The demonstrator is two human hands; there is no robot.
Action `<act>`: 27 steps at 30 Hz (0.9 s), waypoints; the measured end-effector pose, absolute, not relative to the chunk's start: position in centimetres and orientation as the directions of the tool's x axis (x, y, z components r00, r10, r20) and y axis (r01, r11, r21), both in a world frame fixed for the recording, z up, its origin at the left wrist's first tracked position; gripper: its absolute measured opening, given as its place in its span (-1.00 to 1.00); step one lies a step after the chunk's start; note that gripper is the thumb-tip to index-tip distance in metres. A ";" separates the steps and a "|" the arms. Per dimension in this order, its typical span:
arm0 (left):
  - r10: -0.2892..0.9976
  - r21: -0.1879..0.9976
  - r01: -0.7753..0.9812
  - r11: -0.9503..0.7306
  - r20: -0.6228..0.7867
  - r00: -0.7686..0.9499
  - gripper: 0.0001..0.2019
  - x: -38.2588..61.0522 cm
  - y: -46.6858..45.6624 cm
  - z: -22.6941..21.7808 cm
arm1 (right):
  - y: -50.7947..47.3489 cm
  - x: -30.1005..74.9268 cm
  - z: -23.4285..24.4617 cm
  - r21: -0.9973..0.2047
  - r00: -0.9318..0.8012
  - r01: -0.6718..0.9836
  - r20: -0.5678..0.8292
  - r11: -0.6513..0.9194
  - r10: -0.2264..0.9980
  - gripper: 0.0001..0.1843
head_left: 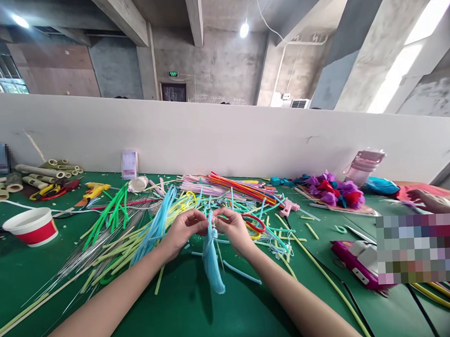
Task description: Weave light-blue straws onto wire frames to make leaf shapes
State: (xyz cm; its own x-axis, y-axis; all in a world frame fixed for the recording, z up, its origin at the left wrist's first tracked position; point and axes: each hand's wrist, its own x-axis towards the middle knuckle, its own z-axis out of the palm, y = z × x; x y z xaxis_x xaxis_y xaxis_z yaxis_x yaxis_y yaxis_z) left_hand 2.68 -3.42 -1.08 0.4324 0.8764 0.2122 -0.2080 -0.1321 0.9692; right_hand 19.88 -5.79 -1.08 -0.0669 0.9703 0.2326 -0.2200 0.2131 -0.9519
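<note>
On the far left a smartphone [1,158] is leaning against the white partition [224,143], with cut bamboo tubes [42,171] lying beside it. A white-and-red paper cup [29,227] is standing nearer on the green tabletop [157,315]. Next, a yellow glue gun [95,190] is lying near green pipe cleaners [107,213], which are spreading over thin metal wires [74,262]. A bundle of light-blue pipe cleaners [153,226] is resting just left of the person's left hand [183,231]. That hand is pinching with fingers bent nearly closed, holding the upper end of a light-blue fuzzy piece [213,266]. The piece is hanging between the two hands, above the near part of the tabletop, its fuller end pointing down. The right hand [233,228] is meeting the left at that same upper end, its thumb and fingers curling in a close pinch on it. Behind the hands, orange and pink pipe cleaners [244,187] are lying in a heap. Farther right, a pink glue gun [289,207] is resting near purple and red fuzzy flowers [334,189]; a pink bottle [363,167] is standing behind them. At the right edge, another person's hand [431,200] is reaching in.
</note>
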 end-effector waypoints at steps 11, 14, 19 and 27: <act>0.834 0.952 -0.136 -0.273 0.305 0.460 -0.70 2.4 -4.5 0.6 | -6.0 20.1 -0.7 -0.919 -0.111 -0.242 0.346 0.312 0.932 -0.83; 0.833 0.950 -0.117 -0.290 0.311 0.458 -0.76 2.5 -5.1 1.3 | -6.0 20.3 -0.4 -0.908 -0.077 -0.214 0.383 0.360 0.921 -0.86; 0.835 0.963 -0.187 -0.196 0.264 0.483 -0.77 2.3 -5.4 1.4 | -7.3 20.1 0.9 -0.888 -0.124 -0.116 0.457 0.444 0.881 -0.80; 0.848 0.977 -0.180 -0.116 0.192 0.493 -0.75 1.8 -4.8 1.0 | -7.6 20.9 2.1 -0.921 -0.125 -0.030 0.389 0.389 0.913 -0.68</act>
